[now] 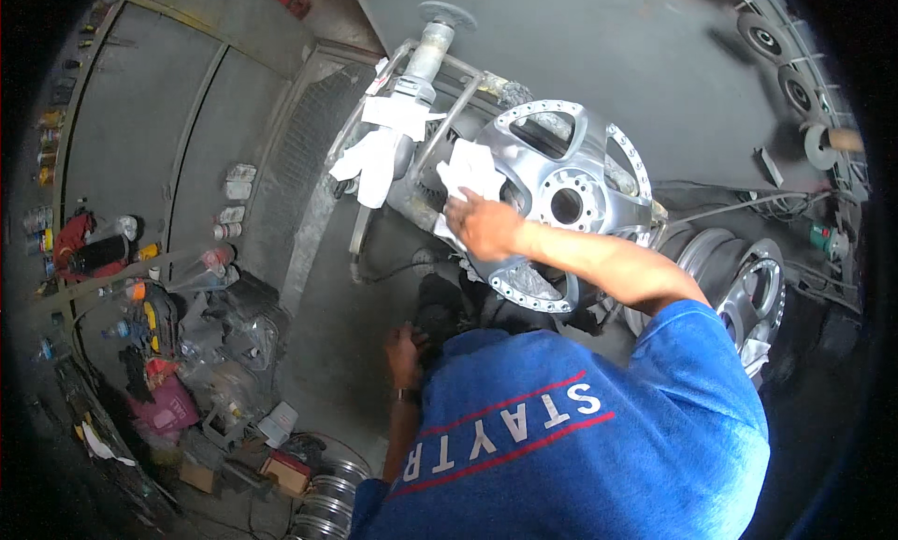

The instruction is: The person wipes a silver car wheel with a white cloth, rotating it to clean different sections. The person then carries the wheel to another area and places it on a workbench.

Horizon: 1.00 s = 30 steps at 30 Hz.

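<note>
A large silver alloy wheel face (533,166), with oval openings and small holes around its rim, leans in front of me. My right hand (485,224) is closed on a crumpled white cloth (470,166), holding it against the wheel's left edge. Part of the cloth hangs below my fingers. Lower and to the left, my left hand (404,355) rests beside my dark-clad knee, with a band at the wrist. Its fingers look loosely spread, and I see nothing in them.
Left of the wheel, a metal-framed machine (426,63) has white cloths (374,161) draped over it. More wheels stand at right (753,292) and bottom (332,493). Bags and bottles clutter the left side (220,344). Round discs (767,40) line the upper right.
</note>
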Available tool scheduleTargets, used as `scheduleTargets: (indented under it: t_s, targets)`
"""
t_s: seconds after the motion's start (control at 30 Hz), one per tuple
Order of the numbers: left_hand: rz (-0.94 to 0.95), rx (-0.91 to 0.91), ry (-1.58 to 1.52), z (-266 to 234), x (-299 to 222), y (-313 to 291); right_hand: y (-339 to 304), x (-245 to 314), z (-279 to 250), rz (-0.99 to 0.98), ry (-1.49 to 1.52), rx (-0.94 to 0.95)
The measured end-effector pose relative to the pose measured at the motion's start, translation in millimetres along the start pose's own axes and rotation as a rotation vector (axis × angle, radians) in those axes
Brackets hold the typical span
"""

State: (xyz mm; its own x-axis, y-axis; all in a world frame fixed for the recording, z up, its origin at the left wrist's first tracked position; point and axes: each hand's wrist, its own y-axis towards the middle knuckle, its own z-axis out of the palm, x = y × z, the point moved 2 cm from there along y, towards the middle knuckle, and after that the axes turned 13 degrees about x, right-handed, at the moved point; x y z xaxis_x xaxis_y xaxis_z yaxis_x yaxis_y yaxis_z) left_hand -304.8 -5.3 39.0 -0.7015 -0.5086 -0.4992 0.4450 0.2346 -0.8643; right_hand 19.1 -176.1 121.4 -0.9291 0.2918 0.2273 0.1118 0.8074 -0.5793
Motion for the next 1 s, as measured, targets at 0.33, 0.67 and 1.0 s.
scheduleTargets:
  t_s: [0.33, 0.67, 1.0]
  targets:
    - [0.110, 0.203, 0.001, 3, -18, -7, -122, 113, 101, -0.035, -0.024, 0.132]
    - [0.224, 0.736, 0.140, 15, -68, -55, -194, 173, 67, 0.399, 1.822, -0.625]
    - [0.413, 1.127, 0.093, 45, -101, -117, -136, 265, 33, -0.876, 2.554, -1.398]
